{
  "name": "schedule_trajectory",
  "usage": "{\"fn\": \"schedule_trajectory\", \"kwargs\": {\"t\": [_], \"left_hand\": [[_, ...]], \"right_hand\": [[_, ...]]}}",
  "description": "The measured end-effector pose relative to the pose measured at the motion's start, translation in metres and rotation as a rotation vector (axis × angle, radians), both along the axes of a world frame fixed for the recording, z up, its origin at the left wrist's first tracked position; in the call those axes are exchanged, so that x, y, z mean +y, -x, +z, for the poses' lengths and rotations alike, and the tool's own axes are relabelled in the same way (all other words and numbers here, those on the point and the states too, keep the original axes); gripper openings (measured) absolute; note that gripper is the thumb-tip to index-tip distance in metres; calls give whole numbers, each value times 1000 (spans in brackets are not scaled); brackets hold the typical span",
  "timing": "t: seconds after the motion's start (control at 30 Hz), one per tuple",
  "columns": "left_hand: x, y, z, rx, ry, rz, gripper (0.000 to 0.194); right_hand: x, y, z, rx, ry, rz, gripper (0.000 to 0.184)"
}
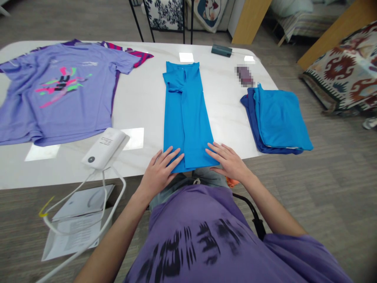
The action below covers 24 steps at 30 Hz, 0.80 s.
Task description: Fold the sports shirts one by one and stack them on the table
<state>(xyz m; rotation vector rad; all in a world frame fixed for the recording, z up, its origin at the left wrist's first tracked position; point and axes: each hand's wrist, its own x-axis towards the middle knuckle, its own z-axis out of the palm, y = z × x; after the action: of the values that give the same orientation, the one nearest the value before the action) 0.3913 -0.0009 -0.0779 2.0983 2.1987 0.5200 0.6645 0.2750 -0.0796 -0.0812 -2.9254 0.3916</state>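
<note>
Near hem of folded blue shirt [186, 114] under flat, open-fingered left hand [160, 169] and right hand [228, 159], no closed grip.

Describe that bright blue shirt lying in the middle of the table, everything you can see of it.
The bright blue shirt is a smooth, thin-looking fabric folded lengthwise into a long narrow strip, a sleeve tucked across near its far end. It lies flat on the white table, running from the far side to the near edge, where its hem slightly overhangs. The left hand rests open on its near left corner, and the right hand lies flat on its near right corner.
</note>
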Motion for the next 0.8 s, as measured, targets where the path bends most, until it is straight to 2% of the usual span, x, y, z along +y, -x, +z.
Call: {"fn": "schedule_trajectory", "kwargs": {"t": [0.07, 0.2, 0.4, 0.47, 0.57, 0.67, 0.73, 0.8], "left_hand": [[-1, 2, -1, 8, 19, 14, 82], [-3, 4, -5, 28, 34, 1, 77], [-11, 12, -11, -15, 6, -56, 56], [-14, 13, -13, -52, -48, -77, 47], [-19, 11, -13, -129, -215, -137, 35], [-29, -3, -1, -198, -304, -182, 30], [-38, -17, 17, -268, -300, -187, 29], [-47, -32, 41, -394, -291, -198, 27]], "right_hand": [[-3, 9, 0, -15, -10, 25, 100], [-6, 20, -3, -33, -5, 68, 88], [-4, 9, -5, -5, 22, 87, 78], [-5, 4, -4, 21, 30, 88, 72], [-8, -5, 0, 60, 50, 97, 64], [-15, -18, 13, 62, 120, 153, 58], [-22, -30, 28, 59, 213, 198, 48], [-29, -40, 48, 28, 352, 250, 37]]}}
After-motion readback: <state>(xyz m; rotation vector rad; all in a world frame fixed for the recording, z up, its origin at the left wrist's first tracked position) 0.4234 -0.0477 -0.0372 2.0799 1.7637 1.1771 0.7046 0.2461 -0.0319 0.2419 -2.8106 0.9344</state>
